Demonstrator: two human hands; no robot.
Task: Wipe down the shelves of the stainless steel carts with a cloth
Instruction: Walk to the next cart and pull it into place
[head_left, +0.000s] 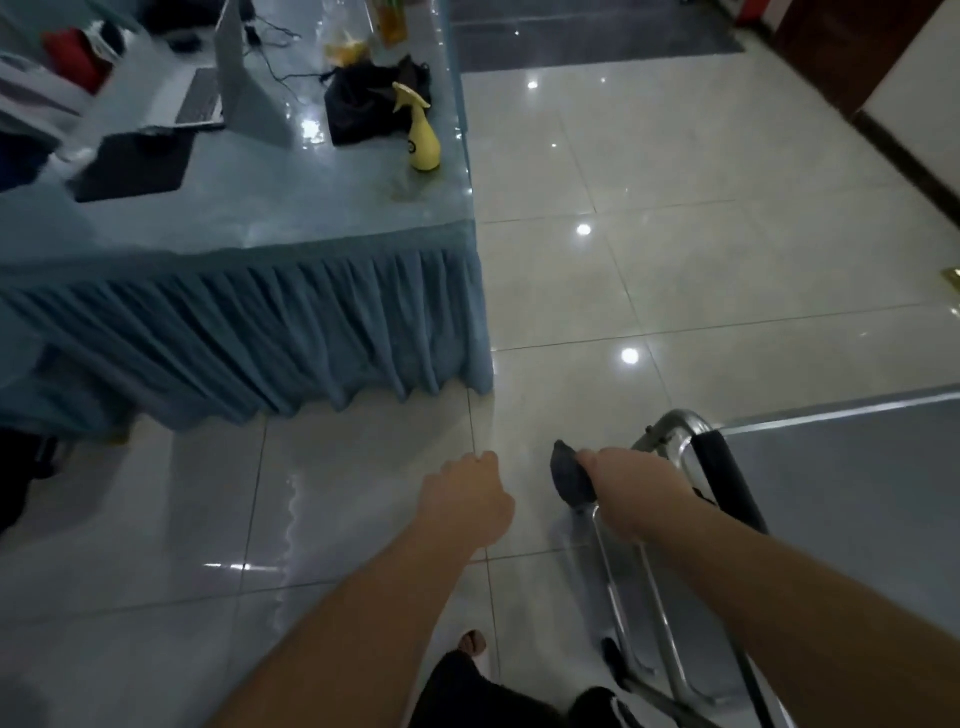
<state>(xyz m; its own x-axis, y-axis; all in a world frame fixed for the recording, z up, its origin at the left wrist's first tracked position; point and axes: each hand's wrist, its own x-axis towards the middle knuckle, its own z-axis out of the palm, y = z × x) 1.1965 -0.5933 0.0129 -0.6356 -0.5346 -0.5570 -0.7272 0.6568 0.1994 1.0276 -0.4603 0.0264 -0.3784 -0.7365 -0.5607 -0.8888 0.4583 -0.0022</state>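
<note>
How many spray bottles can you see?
1. A yellow spray bottle stands near the right edge of the blue table, beside a black bag. More could be hidden out of view.

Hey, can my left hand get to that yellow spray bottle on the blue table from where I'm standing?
Probably not without stepping closer. The left hand hangs free over the floor, but the yellow spray bottle stands well beyond it near the blue table edge. Nothing blocks the path.

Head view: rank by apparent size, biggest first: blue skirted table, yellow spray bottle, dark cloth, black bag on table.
1. Blue skirted table
2. Black bag
3. Yellow spray bottle and dark cloth: look alike; the cloth is nearer and partly hidden by the right hand, so unranked.
</note>
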